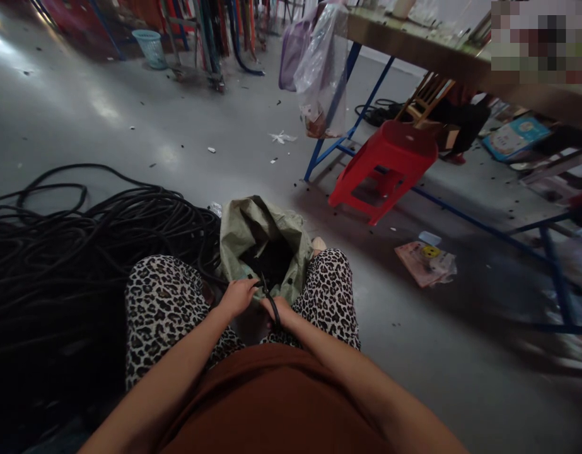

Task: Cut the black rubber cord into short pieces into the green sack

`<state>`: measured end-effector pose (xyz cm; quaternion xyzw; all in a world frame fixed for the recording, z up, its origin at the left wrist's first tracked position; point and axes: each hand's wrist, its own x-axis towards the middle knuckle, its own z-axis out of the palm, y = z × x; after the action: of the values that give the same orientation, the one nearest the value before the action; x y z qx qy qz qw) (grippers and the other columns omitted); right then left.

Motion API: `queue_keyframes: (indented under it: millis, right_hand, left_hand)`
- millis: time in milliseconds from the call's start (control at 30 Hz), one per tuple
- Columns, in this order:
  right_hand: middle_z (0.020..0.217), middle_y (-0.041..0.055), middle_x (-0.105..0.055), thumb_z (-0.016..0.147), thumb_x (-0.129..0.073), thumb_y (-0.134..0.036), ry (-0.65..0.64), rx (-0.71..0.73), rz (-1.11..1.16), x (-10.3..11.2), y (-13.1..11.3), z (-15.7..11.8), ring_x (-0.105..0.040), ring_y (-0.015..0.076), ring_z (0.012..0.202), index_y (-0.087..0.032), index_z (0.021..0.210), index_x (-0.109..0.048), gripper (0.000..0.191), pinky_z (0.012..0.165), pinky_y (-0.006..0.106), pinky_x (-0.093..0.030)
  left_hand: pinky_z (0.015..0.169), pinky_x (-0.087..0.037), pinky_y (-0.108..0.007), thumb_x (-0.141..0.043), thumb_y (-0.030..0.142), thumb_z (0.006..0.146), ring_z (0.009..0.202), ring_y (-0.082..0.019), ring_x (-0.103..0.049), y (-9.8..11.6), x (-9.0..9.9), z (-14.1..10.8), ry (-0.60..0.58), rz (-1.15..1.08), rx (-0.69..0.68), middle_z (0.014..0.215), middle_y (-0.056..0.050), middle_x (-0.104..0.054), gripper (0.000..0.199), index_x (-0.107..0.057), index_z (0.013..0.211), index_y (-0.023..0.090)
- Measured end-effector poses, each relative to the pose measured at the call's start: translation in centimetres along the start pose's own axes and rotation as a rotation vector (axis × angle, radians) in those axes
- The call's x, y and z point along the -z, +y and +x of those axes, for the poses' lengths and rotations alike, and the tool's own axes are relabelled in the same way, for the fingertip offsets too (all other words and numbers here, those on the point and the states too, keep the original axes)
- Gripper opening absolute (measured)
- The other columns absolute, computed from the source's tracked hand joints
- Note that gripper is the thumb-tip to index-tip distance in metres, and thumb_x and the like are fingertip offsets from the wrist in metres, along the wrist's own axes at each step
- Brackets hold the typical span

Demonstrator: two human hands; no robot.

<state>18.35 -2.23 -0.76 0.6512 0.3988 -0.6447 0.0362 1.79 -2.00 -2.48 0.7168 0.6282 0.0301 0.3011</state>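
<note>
My left hand (238, 296) is closed, pinching a thin black cord end (258, 284) over the near rim of a sack. Close beside it, my right hand (280, 313) grips a pair of scissors (274, 310); the dark handle curves over the hand and the blades point up toward the cord. The olive-green woven sack (231, 243) stands open between my knees, with dark pieces inside that I cannot make out. To the left, a large heap of black cord (144, 217) lies in loose coils on the floor, some of it running up to the sack.
A red plastic stool (408, 142) stands by a blue-legged worktable (413, 38). A clear plastic bag (321, 75) hangs from the table. A person (465, 116) sits beyond it. A light blue basket (150, 49) stands farther back. Packaging (425, 265) lies on the floor at right.
</note>
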Motion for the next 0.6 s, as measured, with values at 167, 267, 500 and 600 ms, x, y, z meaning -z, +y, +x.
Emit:
queue_keyframes:
  millis: [167,267,500,600]
  right_hand:
    - [0.049,0.0021,-0.056,0.096,-0.055,-0.028,0.023,-0.067,0.05,-0.2,0.0,0.6,-0.055,0.0154,0.037,-0.015,0.072,-0.062,0.028,0.04,0.021,-0.044]
    - [0.047,0.0011,-0.055,0.094,-0.057,-0.028,0.048,-0.059,0.059,-0.1,0.3,0.9,-0.053,0.0142,0.035,-0.015,0.072,-0.062,0.026,0.038,0.02,-0.043]
    - [0.044,0.0002,-0.051,0.096,-0.054,-0.025,0.033,-0.049,0.076,0.0,0.2,0.1,-0.051,0.0156,0.032,-0.015,0.072,-0.061,0.027,0.032,0.021,-0.041]
    - [0.042,-0.0008,-0.049,0.096,-0.054,-0.024,0.022,-0.085,0.087,0.0,-0.1,-0.5,-0.049,0.0148,0.03,-0.014,0.074,-0.062,0.026,0.031,0.021,-0.04]
  left_hand:
    - [0.11,-0.046,-0.041,-0.053,0.022,0.097,0.124,-0.026,-0.067,0.2,0.5,-0.2,0.035,0.038,0.022,0.129,-0.01,-0.075,0.037,-0.069,0.13,0.023]
    - [0.111,-0.045,-0.041,-0.053,0.022,0.097,0.125,-0.026,-0.066,0.2,0.7,-0.2,0.042,0.063,0.034,0.128,-0.009,-0.075,0.036,-0.07,0.128,0.024]
    - [0.109,-0.045,-0.042,-0.05,0.023,0.098,0.123,-0.028,-0.067,0.3,0.7,-0.3,0.027,0.098,0.05,0.126,-0.011,-0.076,0.037,-0.07,0.129,0.023]
    - [0.109,-0.045,-0.042,-0.05,0.022,0.098,0.123,-0.027,-0.067,0.3,0.7,-0.3,0.014,0.1,0.051,0.127,-0.011,-0.076,0.037,-0.071,0.128,0.024]
